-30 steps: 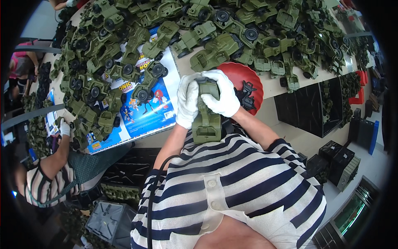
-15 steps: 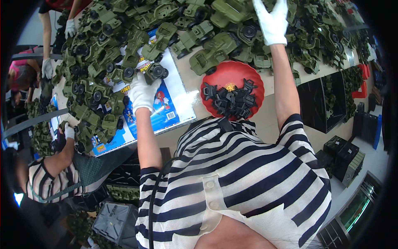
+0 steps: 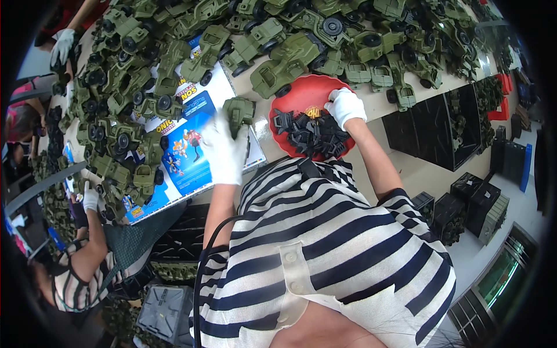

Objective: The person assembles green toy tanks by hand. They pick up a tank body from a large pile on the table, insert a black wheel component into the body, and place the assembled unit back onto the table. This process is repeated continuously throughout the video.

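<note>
A green toy vehicle (image 3: 239,113) is gripped by the gloved left hand (image 3: 223,152), whose fingers are closed around its near end, and it is held just above the blue printed sheet (image 3: 185,156) lying on the worktop (image 3: 380,104). The gloved right hand (image 3: 345,106) is lowered into the red bowl (image 3: 296,98) to the right, its fingers curled together among the small black parts (image 3: 310,136) heaped there; whether a part is pinched cannot be told. Green toy vehicles (image 3: 290,55) are piled across the far side of the worktop. At the left, another person's gloved hand (image 3: 90,198) is seen among more vehicles.
</note>
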`<state>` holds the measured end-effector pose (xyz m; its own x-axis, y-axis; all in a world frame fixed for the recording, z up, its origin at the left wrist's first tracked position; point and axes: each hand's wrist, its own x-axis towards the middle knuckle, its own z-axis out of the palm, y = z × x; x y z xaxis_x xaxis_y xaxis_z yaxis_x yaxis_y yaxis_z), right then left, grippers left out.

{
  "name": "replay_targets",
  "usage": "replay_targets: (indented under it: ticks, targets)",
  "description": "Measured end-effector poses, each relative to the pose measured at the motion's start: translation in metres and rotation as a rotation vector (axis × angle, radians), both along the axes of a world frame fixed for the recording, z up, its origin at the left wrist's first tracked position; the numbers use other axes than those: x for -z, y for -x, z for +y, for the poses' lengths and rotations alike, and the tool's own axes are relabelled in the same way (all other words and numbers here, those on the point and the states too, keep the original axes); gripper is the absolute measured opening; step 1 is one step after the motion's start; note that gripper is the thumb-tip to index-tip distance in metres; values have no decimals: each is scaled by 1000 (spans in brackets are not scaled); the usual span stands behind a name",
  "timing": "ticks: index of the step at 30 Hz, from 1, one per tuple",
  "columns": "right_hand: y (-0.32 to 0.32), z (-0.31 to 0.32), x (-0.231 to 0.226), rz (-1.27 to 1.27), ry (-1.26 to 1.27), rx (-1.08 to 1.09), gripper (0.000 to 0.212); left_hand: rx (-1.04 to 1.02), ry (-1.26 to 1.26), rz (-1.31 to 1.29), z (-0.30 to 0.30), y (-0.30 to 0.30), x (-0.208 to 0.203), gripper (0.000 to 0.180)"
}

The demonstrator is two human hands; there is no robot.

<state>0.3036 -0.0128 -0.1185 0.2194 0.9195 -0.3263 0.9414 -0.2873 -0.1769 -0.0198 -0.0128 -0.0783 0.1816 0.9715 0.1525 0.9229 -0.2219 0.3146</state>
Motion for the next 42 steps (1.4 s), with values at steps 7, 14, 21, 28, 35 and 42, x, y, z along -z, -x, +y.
replay_targets:
  ticks: [7, 14, 21, 28, 35, 42]
  targets:
    - [15, 22, -41, 84, -356, -231, 28, -111, 729, -613, 61, 16, 27, 110]
    - [38, 15, -81, 836, -228, 63, 20, 77, 788, -1221, 18, 16, -15, 94]
    - [69, 21, -138, 617, -279, -449, 40, 194, 837, -929, 10, -26, -64, 100]
    - [38, 47, -121, 1225, 120, -523, 61, 184, 965, -1325, 7, -22, -80, 86]
    - [48, 36, -113, 1405, 18, -418, 44, 61, 1124, -1288, 6, -19, -96, 84]
    - [66, 23, -80, 1782, 110, 253, 39, 60, 988, -1302, -1, -34, -96, 78]
